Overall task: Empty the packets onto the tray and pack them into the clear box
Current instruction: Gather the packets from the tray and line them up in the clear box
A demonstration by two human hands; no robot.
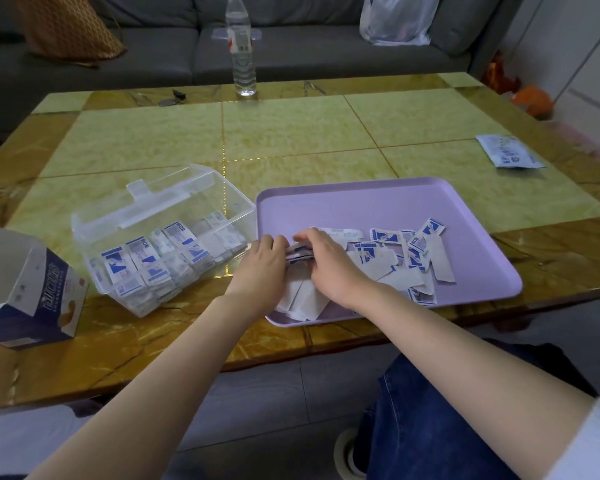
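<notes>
Both grips close on one small stack (298, 254). Your left grip (265, 263) curls round its left end, and your right grip (329, 268) caps it from the right with fingers bent over the top. The stack sits low over the near-left part of the purple tray (361, 202), just beside the clear box (234, 206).

I read this as the gather-and-square step, well into the packing half of the task. The box already carries several rows of the same sachets (146, 258) standing on edge. A loose scatter (409, 251) lies across the middle of the tray, and a few pale ones (302, 301) lie face down under your wrists.

The next move, as I judge it, calls for pinching the stack flat so it does not fan out. You would then carry it left over the tray's lip and slide it on edge into a gap in the rows. The box stands open, its hinged lid (167, 199) thrown back on the far side.

The sachets are thin, flat, rectangular wrappers, white with blue print. They look slick and likely to slip against each other. The tray is smooth matte plastic with rounded corners and a shallow raised rim, and the box is hard and transparent. The worktop (291, 133) is glossy and stone-patterned in green and amber. An opened cardboard carton (32, 289) stands at the left, and a flat packet (510, 152) lies well apart at the far right.
</notes>
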